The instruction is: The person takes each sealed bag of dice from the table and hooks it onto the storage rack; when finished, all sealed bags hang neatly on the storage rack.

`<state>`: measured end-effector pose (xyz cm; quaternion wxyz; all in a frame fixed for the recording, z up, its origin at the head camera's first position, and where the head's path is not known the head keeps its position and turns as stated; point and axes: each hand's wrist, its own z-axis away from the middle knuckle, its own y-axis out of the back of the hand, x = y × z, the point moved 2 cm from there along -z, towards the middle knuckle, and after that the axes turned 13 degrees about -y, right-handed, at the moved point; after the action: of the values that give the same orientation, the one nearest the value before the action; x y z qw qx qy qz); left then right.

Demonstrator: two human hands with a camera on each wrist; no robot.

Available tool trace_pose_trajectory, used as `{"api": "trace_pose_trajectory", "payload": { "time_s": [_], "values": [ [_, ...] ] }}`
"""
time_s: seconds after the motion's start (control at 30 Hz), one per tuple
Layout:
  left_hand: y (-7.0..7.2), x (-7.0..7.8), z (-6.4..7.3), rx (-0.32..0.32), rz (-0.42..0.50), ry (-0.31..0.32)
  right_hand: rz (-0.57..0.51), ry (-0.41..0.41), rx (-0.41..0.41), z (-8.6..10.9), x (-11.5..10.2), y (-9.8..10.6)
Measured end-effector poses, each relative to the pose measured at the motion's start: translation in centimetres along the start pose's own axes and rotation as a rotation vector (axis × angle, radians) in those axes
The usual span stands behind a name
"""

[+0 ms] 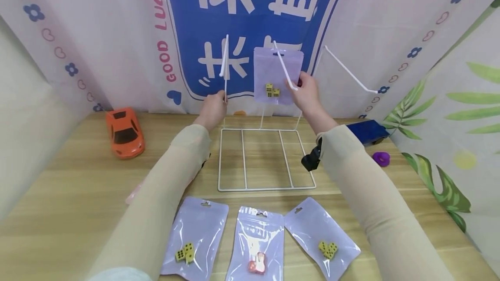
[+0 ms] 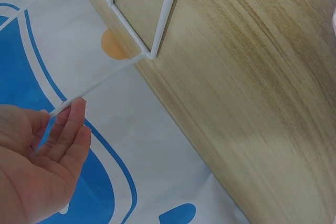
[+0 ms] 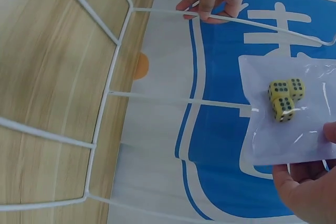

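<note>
A white wire display rack [image 1: 269, 189] with three prongs stands on the table. My left hand [image 1: 212, 109] pinches its left upright between thumb and fingers, low down near the back wall. A clear bag [image 1: 279, 70] with yellow dice [image 1: 269, 90] is up at the middle prong, which appears to pass through the slot at its top. At the bag's lower right edge my right hand [image 1: 308, 94] pinches it; the right wrist view shows the thumb in front and the fingers below. In that view, the dice [image 3: 283, 98] lie clustered inside the bag.
Three more bags lie in front: yellow dice in the left bag [image 1: 199, 224], red dice in the middle bag [image 1: 259, 229], yellow dice in the right bag [image 1: 312, 224]. An orange toy car [image 1: 125, 133] stands left; a blue toy car [image 1: 367, 132] and purple object [image 1: 381, 158] are right.
</note>
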<state>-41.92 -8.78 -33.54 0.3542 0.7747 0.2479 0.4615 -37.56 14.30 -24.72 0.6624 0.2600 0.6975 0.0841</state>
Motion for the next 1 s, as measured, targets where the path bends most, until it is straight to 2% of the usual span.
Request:
{"api": "trace_pose_trajectory", "payload": {
  "time_s": [0.1, 0.33, 0.5, 0.6, 0.77, 0.87, 1.0],
  "values": [
    [-0.3, -0.1, 0.1, -0.007, -0.005, 0.003, 0.034, 0.012, -0.012, 0.2, 1.0, 0.3],
    [-0.1, 0.0, -0.3, 0.001, 0.000, -0.006, 0.020, -0.005, -0.093, 0.9, 4.1, 2.2],
    [-0.1, 0.0, -0.4, -0.010, -0.021, 0.002, 0.230, 0.013, -0.181, 2.9, 6.5, 4.0],
    [0.3, 0.1, -0.6, -0.011, -0.026, 0.006, 0.370, 0.068, -0.302, 4.3, 7.4, 4.8],
    [0.3, 0.2, -0.6, -0.022, -0.031, 0.008, 0.504, 0.213, -0.647, 7.5, 9.1, 5.2],
    [0.2, 0.3, -0.4, -0.025, -0.019, 0.010, 0.642, 0.315, -0.816, 10.0, 9.9, 5.3],
    [0.2, 0.3, -0.2, -0.020, 0.013, 0.011, 0.871, 0.415, -0.916, 12.8, 11.1, 5.0]
  ]
}}
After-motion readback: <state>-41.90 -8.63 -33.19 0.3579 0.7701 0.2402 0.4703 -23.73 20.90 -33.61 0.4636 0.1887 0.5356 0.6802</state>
